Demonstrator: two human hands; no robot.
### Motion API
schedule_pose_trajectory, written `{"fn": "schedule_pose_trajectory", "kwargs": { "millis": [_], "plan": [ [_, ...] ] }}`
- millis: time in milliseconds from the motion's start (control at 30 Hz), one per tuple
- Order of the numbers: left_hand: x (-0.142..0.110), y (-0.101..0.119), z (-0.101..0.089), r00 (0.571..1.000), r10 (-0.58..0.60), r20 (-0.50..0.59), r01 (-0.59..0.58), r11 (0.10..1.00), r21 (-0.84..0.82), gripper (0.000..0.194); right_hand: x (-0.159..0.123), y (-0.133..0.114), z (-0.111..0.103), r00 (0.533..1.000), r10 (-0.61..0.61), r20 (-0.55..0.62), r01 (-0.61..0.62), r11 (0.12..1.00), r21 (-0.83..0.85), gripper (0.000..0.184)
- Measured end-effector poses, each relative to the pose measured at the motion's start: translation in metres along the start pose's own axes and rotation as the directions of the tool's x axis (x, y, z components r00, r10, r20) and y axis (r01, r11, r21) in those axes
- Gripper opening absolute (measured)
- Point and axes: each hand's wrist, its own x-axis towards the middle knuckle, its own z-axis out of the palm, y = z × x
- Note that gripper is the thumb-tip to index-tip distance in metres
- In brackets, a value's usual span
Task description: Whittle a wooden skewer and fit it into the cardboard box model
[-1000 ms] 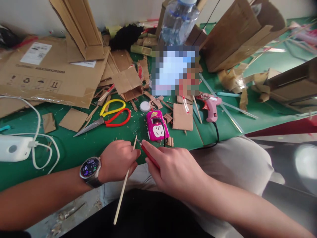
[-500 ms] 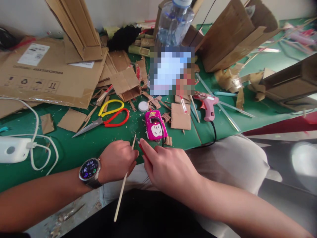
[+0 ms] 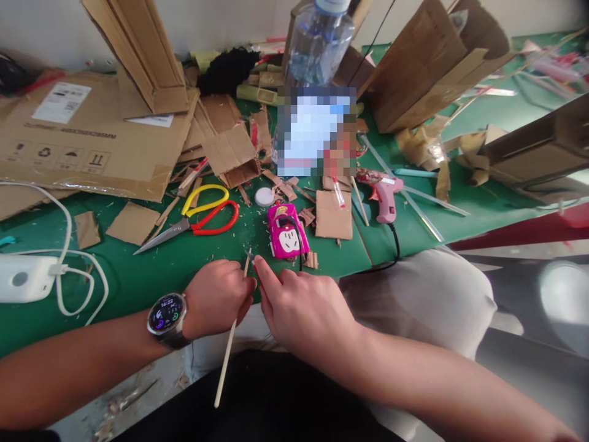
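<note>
A: Left hand?
B: Left hand [image 3: 221,298] clamped in a fist round the thin wooden stick [image 3: 224,368]. Stick's middle is hidden in the fist.

A: Stick position?
B: In front of the body, slanted. Upper end out past the thumb, over the green table [image 3: 197,258]; lower end over the black clothing [image 3: 276,393].

A: Right hand?
B: Right hand [image 3: 306,313] gripping a slim tool [image 3: 251,258]. Fingers cover nearly all of it, only the tip end shows, at the stick's upper end. Can't tell if they touch.

A: Other blind spots?
B: Pixelated patch [image 3: 313,132] masks whatever is in front of the water bottle [image 3: 319,52]; bottle cap cut by top edge. Pink socket [image 3: 289,232] is clear, but its black cord [image 3: 301,245] drops out of sight behind the right hand. White power bank [image 3: 25,279] cut at left, dark-sided cardboard box [image 3: 543,153] cut at right. Black fuzzy bundle [image 3: 230,70] at the back: can't identify.

A: Watch?
B: Watch [image 3: 167,314] reads 16:22; smaller dials illegible.
</note>
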Motion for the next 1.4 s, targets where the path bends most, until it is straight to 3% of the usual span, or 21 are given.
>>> {"fn": "schedule_pose_trajectory", "kwargs": {
  "millis": [200, 533, 967, 1133, 1400],
  "plan": [
    [0.001, 0.001, 0.002, 1.000, 0.031, -0.004, -0.031, 1.000, 0.004, 0.016, 0.010, 0.000, 0.004, 0.998, 0.007, 0.063, -0.006, 1.000, -0.022, 0.060],
    [-0.003, -0.004, 0.004, 1.000, 0.027, -0.004, -0.027, 1.000, 0.008, 0.007, -0.004, 0.017, -0.009, 1.000, 0.017, 0.013, -0.018, 0.997, 0.069, 0.054],
    [-0.001, 0.000, 0.003, 0.999, 0.039, -0.020, -0.038, 0.999, 0.027, 0.015, -0.002, 0.008, -0.003, 1.000, -0.011, 0.010, 0.011, 1.000, 0.013, 0.053],
    [0.001, 0.002, 0.000, 1.000, -0.009, 0.026, 0.009, 1.000, 0.006, 0.017, 0.001, 0.003, 0.004, 1.000, 0.000, -0.030, 0.000, 1.000, 0.009, 0.053],
    [0.000, 0.001, 0.002, 0.999, -0.028, 0.045, 0.028, 1.000, -0.004, 0.016, 0.004, 0.000, 0.006, 1.000, -0.003, 0.021, 0.002, 1.000, 0.018, 0.055]
  ]
}}
